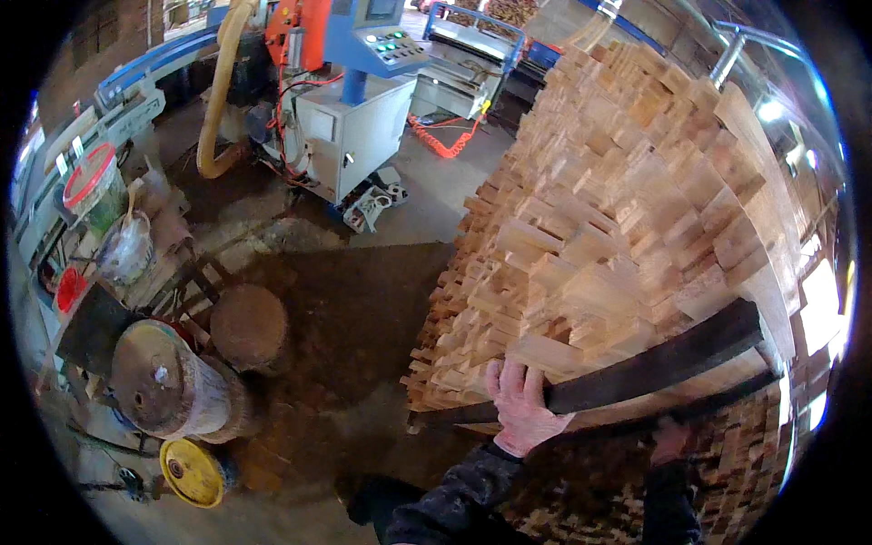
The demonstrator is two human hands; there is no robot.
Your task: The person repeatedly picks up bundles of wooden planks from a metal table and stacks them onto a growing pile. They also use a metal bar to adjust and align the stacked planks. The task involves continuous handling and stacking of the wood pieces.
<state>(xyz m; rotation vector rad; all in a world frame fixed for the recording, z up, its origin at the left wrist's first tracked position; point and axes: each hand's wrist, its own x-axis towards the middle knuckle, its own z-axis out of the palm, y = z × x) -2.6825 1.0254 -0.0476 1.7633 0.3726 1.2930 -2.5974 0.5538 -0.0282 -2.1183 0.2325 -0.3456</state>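
Observation:
A tall stack of pale wooden strips (581,245) fills the right side, with their uneven ends toward me. My left hand (527,409) rests at the stack's lower edge, its fingers stretched out over the strip ends. Right beside it, a dark beam (658,363) runs slantwise along the lower side of the stack. My right hand (670,440) is lower and farther right, in shadow beneath the dark beam, near another group of stacked strips (727,472). Its fingers are too dim and blurred to make out.
Buckets stand at the left: one dusty and round-topped (150,377), one with a yellow end (193,472). A round brown stool-like top (248,325) is nearby. A grey machine cabinet (341,136) with a blue control panel (391,47) stands farther off; an orange coiled hose (442,143) hangs beside it.

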